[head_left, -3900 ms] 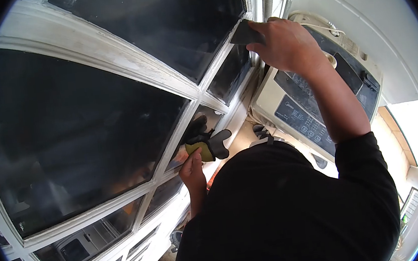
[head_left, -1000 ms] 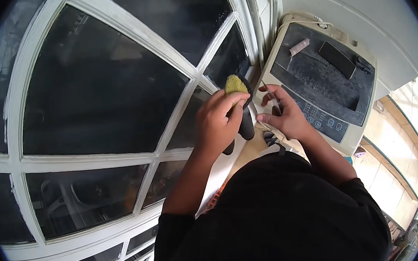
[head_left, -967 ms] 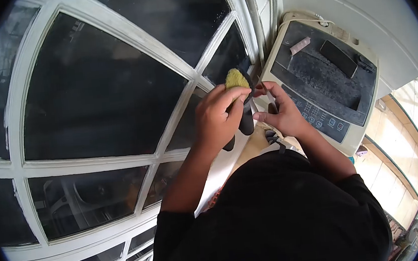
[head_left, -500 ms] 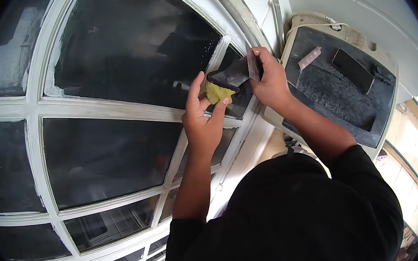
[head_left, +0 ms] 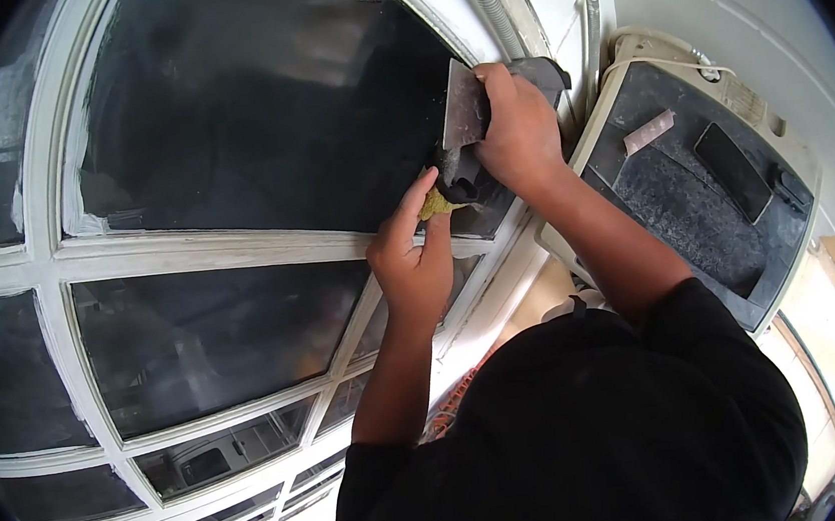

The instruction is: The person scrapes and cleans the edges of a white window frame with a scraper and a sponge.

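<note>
My right hand is closed around a flat metal scraper blade, held upright in front of the window pane. A dark, flexible sheet shows behind that hand, and its curled lower end hangs just below the blade. My left hand pinches a crumpled yellow sponge-like piece between thumb and fingers. This yellow piece meets the curled end of the dark sheet. Both hands are close together near the corner of the white window frame.
To the right stands a beige machine with a dark, dusty top. On it lie a pale pink strip and a black rectangular phone-like object. A corrugated conduit runs along the wall beside the frame.
My right hand has turned the blade broadside to view and shifted it left, over the dark sheet. My left hand has closed in on the yellow piece, now less visible. The view has shifted slightly.
</note>
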Demonstrator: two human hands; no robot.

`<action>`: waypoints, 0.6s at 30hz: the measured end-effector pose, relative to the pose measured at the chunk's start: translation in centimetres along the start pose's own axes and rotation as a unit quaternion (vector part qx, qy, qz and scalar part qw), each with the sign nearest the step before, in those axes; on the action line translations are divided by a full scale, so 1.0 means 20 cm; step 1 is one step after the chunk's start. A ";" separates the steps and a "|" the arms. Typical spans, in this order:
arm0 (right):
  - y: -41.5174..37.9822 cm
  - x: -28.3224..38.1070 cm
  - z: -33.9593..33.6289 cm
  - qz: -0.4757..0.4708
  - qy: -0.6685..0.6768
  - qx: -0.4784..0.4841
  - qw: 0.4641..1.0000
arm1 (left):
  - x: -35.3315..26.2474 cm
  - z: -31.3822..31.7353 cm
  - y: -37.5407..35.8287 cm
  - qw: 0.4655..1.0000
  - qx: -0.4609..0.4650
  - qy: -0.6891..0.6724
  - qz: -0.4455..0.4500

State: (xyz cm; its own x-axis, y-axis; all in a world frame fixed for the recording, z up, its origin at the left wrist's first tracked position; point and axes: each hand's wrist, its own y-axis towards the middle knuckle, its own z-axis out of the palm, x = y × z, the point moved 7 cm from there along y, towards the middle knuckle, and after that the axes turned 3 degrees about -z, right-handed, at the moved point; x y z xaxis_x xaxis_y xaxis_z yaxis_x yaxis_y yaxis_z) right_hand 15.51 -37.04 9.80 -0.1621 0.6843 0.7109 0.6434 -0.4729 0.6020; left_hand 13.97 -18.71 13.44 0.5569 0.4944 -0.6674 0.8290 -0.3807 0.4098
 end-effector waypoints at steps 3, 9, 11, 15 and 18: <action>0.03 0.07 0.00 -0.055 -0.008 -0.017 0.998 | 0.00 -0.01 -0.03 1.000 -0.004 -0.015 -0.014; -0.15 0.10 -0.02 -0.071 0.159 0.088 0.981 | -0.03 -0.01 -0.25 0.999 0.011 -0.012 0.041; -0.14 -0.03 -0.05 0.055 0.194 0.038 0.979 | -0.10 0.00 -0.22 0.997 0.024 0.014 0.070; -0.02 -0.08 -0.09 0.022 0.224 -0.101 0.969 | -0.15 0.04 -0.12 0.996 0.027 0.023 0.085; 0.02 0.01 -0.02 0.041 0.166 -0.029 0.985 | -0.10 0.04 -0.13 0.999 0.042 0.013 0.019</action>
State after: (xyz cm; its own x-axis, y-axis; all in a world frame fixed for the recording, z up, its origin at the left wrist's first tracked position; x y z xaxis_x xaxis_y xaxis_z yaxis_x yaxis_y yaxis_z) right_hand 15.47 -37.27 10.25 -0.3529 0.4273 0.8324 0.6218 -0.5576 0.5499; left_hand 10.72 -19.43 13.24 0.5893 0.4980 -0.6362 0.8011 -0.4622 0.3802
